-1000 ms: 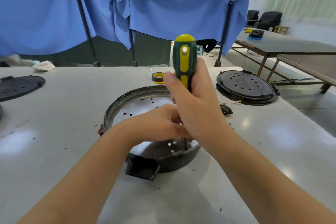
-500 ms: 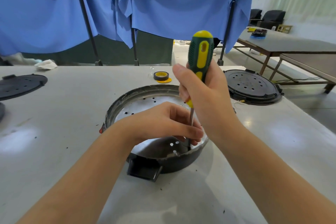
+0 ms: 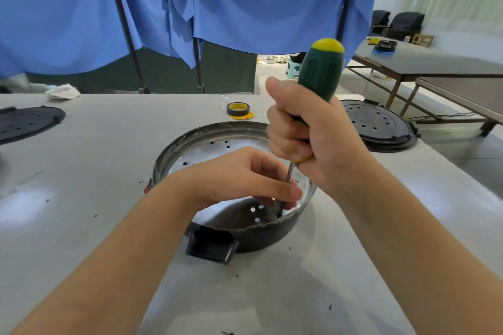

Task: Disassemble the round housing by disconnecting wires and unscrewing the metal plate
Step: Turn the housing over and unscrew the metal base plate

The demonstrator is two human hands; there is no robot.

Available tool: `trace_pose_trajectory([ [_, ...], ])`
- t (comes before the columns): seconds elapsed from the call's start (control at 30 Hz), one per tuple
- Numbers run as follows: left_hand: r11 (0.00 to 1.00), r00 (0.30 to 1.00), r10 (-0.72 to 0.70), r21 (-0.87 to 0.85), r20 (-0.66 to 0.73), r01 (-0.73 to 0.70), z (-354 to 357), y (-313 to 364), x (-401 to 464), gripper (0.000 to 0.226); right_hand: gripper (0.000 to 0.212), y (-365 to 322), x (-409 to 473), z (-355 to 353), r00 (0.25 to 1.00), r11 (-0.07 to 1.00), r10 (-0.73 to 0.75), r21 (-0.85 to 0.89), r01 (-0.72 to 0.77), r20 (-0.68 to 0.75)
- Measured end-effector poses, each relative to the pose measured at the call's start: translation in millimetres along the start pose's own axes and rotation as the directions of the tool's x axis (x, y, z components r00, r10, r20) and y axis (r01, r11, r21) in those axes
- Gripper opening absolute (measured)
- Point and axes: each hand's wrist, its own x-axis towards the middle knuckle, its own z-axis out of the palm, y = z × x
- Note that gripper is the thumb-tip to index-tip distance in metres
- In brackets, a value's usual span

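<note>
The round housing (image 3: 236,228) sits in the middle of the table (image 3: 81,198), its black tab toward you. Your right hand (image 3: 307,144) is wrapped tight around the green screwdriver (image 3: 321,73), tip down at the near right edge of the metal plate (image 3: 209,152). Your left hand (image 3: 239,177) curls loosely about the shaft, steadying it; how firmly it pinches, I cannot tell. The plate looks thin, stiff and slick, the housing light enough to skid. Brace it by the dark rim, and lift the freed plate by its edge.
</note>
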Motion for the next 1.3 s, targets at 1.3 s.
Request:
trace_pose_trajectory([
  [1.3, 0.996, 0.996, -0.093, 0.001, 0.012, 0.093, -4.8, -4.4, 2.7, 0.011, 0.03, -14.4, -1.1, -18.2, 0.995, 0.994, 0.101, 0.034, -0.1, -0.012],
])
